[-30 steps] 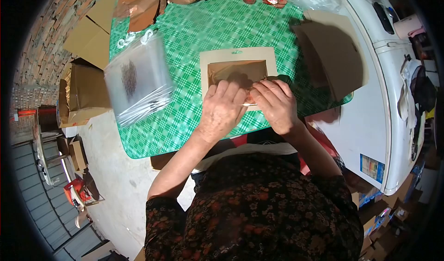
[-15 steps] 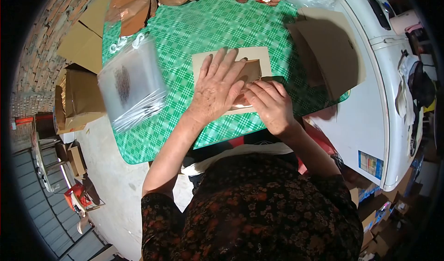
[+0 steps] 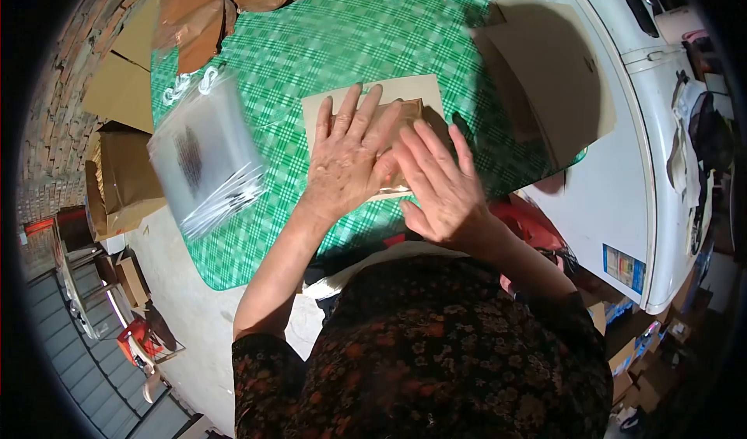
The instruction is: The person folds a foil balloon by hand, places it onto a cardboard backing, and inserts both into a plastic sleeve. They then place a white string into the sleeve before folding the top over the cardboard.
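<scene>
both hands lie flat, fingers spread, grip apart: left hand [image 3: 346,159] and right hand [image 3: 436,182] press on the tan window pouch [image 3: 412,93]. pouch lies near the middle of the green checked surface [image 3: 327,42]. stack of clear bags [image 3: 202,155] to its left, well apart.

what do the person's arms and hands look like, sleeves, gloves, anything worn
Both hands are bare: no gloves, and no rings or watch that can be made out on the left hand or the right hand. The forearms are uncovered too. The sleeves end near the elbow and belong to a dark top printed with small reddish-orange and pale flowers.
</scene>
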The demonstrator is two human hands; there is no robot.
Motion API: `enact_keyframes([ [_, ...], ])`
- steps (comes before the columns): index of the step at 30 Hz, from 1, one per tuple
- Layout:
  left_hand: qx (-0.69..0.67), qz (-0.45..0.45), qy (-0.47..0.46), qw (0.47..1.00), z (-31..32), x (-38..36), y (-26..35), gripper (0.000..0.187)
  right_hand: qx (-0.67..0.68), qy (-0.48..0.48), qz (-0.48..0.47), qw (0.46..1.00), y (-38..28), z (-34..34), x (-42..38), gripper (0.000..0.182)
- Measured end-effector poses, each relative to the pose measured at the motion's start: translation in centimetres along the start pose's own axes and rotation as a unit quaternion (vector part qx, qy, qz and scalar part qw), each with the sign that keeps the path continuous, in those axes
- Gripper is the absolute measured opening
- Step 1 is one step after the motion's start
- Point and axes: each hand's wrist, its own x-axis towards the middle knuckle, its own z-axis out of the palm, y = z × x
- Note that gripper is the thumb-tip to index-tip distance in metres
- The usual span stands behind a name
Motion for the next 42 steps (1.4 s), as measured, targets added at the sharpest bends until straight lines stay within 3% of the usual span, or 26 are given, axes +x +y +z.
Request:
enact_keyframes([
  [3, 0.002, 0.005, 0.001, 1.0, 0.4, 0.0, -0.2, 0.061, -0.01, -0.024, 0.026, 0.999, 0.2, 2.1, 1.6, 0.086],
  [4, 0.01, 0.01, -0.002, 1.0, 0.5, 0.0, -0.4, 0.062, -0.031, -0.037, 0.034, 0.998, 0.4, 2.9, 1.8, 0.1],
  [8, -0.005, 0.009, 0.007, 1.0, 0.4, 0.0, -0.4, 0.065, -0.037, 0.008, 0.058, 0.998, 1.7, 4.4, 1.6, 0.11],
  [14, -0.016, -0.003, -0.001, 1.0, 0.0, 0.0, -0.3, 0.064, -0.041, -0.003, 0.079, 0.996, 1.6, 4.3, 1.1, 0.108],
  [18, -0.132, -0.005, 0.02, 0.991, -0.9, -0.1, -1.3, 0.06, -0.048, -0.043, 0.091, 0.994, 1.5, 4.0, 1.3, 0.106],
  [23, -0.247, -0.138, 0.125, 0.951, -3.9, -2.0, -4.4, 0.063, -0.071, -0.063, 0.098, 0.991, 1.3, 4.1, 1.3, 0.103],
  [25, -0.341, -0.204, 0.142, 0.906, -5.9, -2.8, -4.8, 0.063, -0.064, -0.067, 0.1, 0.991, 1.2, 4.0, 1.4, 0.101],
  [26, -0.336, -0.205, 0.168, 0.904, -6.4, -3.5, -5.1, 0.057, -0.06, -0.066, 0.101, 0.991, 1.2, 4.1, 1.3, 0.101],
  [28, -0.324, -0.258, 0.127, 0.901, -6.8, -4.6, -4.8, 0.052, -0.068, -0.068, 0.099, 0.99, 1.3, 4.3, 1.2, 0.101],
  [30, -0.281, -0.244, 0.107, 0.922, -6.2, -5.5, -4.5, 0.048, -0.078, -0.071, 0.098, 0.99, 1.3, 4.3, 1.3, 0.101],
  [33, -0.11, -0.141, 0.07, 0.981, -4.2, -6.8, -3.9, 0.052, -0.073, -0.074, 0.097, 0.99, 1.3, 4.2, 1.4, 0.101],
  [42, -0.03, -0.062, 0.064, 0.996, -1.5, -3.4, -0.9, 0.063, -0.065, -0.069, 0.088, 0.992, 1.2, 3.8, 1.3, 0.099],
])
